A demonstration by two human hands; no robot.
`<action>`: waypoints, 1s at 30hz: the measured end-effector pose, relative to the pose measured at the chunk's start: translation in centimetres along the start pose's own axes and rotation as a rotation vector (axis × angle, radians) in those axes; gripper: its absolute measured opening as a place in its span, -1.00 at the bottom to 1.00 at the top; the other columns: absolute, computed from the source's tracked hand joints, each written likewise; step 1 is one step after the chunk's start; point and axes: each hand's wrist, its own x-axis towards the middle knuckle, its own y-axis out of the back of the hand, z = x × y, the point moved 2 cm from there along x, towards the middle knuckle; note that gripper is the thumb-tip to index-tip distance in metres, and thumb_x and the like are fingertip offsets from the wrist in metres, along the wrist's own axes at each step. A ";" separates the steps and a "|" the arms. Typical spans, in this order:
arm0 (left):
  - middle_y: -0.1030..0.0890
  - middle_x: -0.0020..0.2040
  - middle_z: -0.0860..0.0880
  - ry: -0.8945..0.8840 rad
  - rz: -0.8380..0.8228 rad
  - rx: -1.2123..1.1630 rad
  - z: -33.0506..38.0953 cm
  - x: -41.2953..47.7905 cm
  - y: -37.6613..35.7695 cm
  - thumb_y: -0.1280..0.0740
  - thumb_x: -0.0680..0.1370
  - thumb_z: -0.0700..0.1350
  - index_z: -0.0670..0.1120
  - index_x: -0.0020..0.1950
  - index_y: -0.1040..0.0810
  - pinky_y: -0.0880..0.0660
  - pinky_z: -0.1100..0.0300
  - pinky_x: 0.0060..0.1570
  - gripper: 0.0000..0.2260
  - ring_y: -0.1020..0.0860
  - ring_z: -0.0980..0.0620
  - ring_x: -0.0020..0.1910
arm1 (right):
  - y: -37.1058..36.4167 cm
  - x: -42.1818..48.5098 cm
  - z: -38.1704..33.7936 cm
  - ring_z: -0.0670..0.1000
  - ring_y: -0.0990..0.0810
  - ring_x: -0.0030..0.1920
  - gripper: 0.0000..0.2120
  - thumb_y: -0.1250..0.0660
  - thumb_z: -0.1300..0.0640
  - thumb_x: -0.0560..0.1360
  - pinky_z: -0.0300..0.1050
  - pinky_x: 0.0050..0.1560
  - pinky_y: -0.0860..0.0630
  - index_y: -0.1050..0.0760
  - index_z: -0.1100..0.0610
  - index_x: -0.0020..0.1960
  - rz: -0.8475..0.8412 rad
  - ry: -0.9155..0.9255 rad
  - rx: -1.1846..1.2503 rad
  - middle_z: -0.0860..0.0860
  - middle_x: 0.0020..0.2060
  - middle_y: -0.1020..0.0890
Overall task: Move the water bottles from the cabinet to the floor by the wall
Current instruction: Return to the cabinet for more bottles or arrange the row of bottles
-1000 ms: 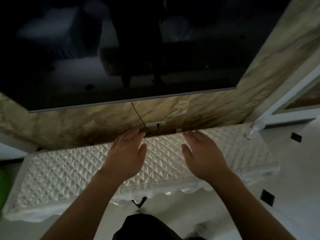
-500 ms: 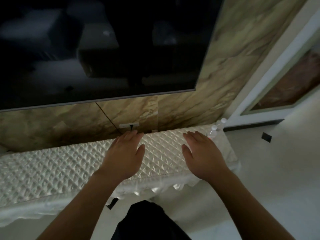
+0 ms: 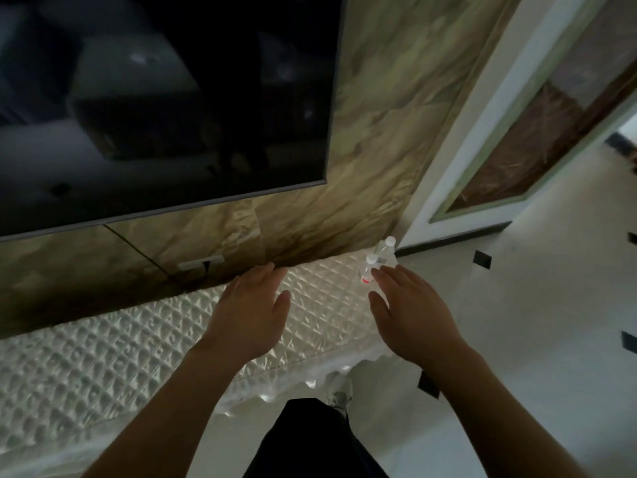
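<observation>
The step in hand looks like the reach for the first bottle. Two clear plastic water bottles point(image 3: 368, 270) with white caps stand at the right end of the low cabinet point(image 3: 138, 339), on its white quilted cover. The right hand point(image 3: 413, 315) is just in front of them, its grip wide and holding nothing. The left hand point(image 3: 251, 312) is over the middle of the cabinet, its grip wide and empty too. Next, I think, the right hand must go a bit forward and close round the near bottle.

Quilted cabinet top point(image 3: 138, 339), 2 bottles point(image 3: 371, 268) (right end)
</observation>
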 end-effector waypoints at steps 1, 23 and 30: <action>-0.23 0.57 0.00 0.003 0.004 0.000 0.7 1.0 -0.1 -0.02 0.65 0.12 0.03 0.56 -0.22 -0.05 0.10 0.51 -0.52 -0.15 0.03 0.55 | 0.4 0.9 0.9 0.06 -0.38 0.43 -0.47 0.03 -0.12 0.60 0.07 0.43 -0.32 -0.34 0.09 0.46 -0.007 -0.001 -0.004 0.05 0.39 -0.47; -0.36 0.51 -0.04 0.075 0.156 0.020 11.9 16.5 1.9 -0.02 0.60 0.11 -0.01 0.51 -0.30 -0.22 -0.05 0.48 -0.50 -0.28 -0.03 0.49 | 8.1 17.7 12.5 0.10 -0.45 0.33 -0.54 -0.06 -0.04 0.60 0.06 0.36 -0.38 -0.40 0.15 0.40 0.014 0.214 -0.011 0.09 0.30 -0.53; -0.41 0.47 -0.06 0.241 0.226 0.042 16.3 18.1 1.0 0.00 0.56 0.13 -0.02 0.47 -0.36 -0.26 -0.04 0.45 -0.47 -0.33 -0.04 0.46 | 9.3 21.7 17.2 0.09 -0.32 0.45 -0.50 0.00 -0.04 0.61 0.05 0.44 -0.28 -0.29 0.11 0.49 -0.070 0.335 0.011 0.06 0.43 -0.42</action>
